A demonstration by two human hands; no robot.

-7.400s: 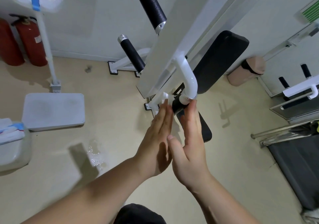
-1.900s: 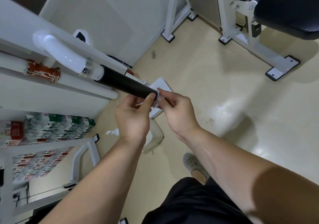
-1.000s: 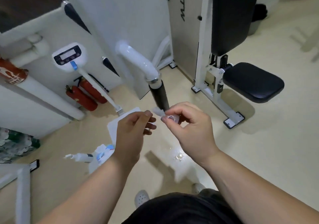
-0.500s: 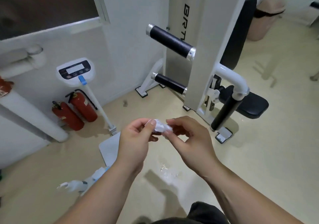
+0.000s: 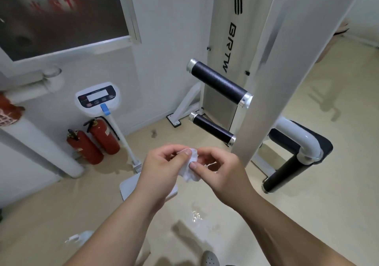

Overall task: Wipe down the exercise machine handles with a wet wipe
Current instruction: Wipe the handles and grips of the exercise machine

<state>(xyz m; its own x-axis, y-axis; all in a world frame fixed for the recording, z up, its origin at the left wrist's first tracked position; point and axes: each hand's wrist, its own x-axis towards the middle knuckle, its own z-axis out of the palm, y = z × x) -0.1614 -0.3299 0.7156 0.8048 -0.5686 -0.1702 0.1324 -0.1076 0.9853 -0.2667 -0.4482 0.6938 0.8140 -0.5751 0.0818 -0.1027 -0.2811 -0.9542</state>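
White and crumpled, the wet wipe (image 5: 191, 168) sits bunched before the upright (image 5: 264, 81), pinched by fingers of the left hand (image 5: 162, 169) and right hand (image 5: 223, 173). Left of the upright, the black upper handle (image 5: 218, 84) and lower handle (image 5: 212, 131) point up-left, chrome-capped. Behind the upright, a panel (image 5: 227, 40) reads "BRTW".

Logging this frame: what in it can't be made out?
Head view only.
The wet wipe is bunched between left hand and right hand, wetness unclear.
The white object is mostly hidden by the left forearm.
The scale panel text is too small.
The red marks at top left are blurred.
The shoe is cut by the bottom edge.
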